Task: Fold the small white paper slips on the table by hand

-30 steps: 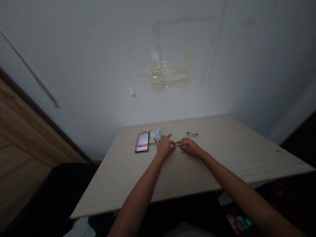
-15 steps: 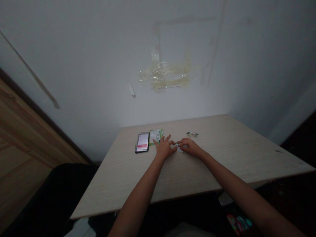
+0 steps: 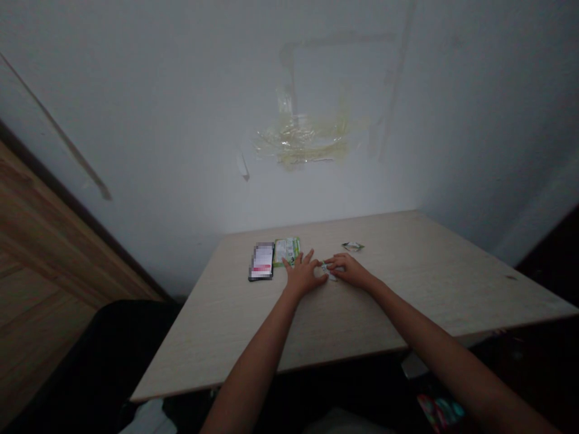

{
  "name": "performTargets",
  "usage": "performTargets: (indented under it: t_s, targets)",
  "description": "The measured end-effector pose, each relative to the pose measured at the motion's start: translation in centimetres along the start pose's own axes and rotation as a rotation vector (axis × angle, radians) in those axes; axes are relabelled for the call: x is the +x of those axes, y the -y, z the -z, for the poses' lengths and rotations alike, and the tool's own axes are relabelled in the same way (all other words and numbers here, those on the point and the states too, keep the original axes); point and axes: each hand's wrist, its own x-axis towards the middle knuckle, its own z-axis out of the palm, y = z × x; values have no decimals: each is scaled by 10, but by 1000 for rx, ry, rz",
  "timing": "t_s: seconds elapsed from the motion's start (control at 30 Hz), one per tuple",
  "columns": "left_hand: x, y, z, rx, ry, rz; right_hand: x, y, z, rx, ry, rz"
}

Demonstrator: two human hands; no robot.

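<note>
A small white piece, seemingly folded paper (image 3: 332, 276), lies on the table between my hands. The fingers of my right hand (image 3: 349, 270) are bent over it and press together on its right side, hiding part of it. My left hand (image 3: 301, 278) rests just left of it with fingers spread, thumb and forefinger apart around its left edge. Beyond the left fingertips is a green and white printed sheet or packet (image 3: 286, 248), partly covered by that hand. Further off, a small folded paper piece with dark and green edges (image 3: 353, 246) sits beyond my right hand.
A phone (image 3: 262, 262) with a lit, blurred screen lies left of the printed sheet. The wooden table (image 3: 389, 313) meets a wall (image 3: 181, 150) with old tape (image 3: 312, 141). A dark chair-like shape (image 3: 122, 337) stands at the left.
My left thumb and forefinger have parted from their pinch at the white piece. The right hand stays nearly in place on it.
</note>
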Motion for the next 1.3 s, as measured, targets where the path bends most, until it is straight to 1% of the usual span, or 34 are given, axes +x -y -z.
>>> performTargets:
  t_s: [0.23, 0.43, 0.6, 0.73, 0.87, 1.0, 1.17, 1.3]
  targets:
    - [-5, -1, 2, 7, 3, 8, -1, 4, 1, 10, -9, -5]
    - [-7, -1, 0, -3, -72, 3, -4, 4, -1, 1, -33, -55]
    - [-6, 0, -3, -19, -109, 31, -4, 5, -2, -23, -37, -2]
    - [-5, 0, -2, -57, -109, 58, -3, 6, -3, -50, -34, 8]
    - [-4, 0, -1, -93, -87, 45, -2, 8, -4, -80, -65, 15]
    - [-3, 1, -2, -122, -84, 36, -2, 8, -4, -93, -59, 11]
    - [-3, -2, -3, -60, -104, 20, -1, 6, -2, -87, -37, -37]
    - [-4, -4, 0, -29, -88, -2, -2, 5, -2, -66, -50, -49]
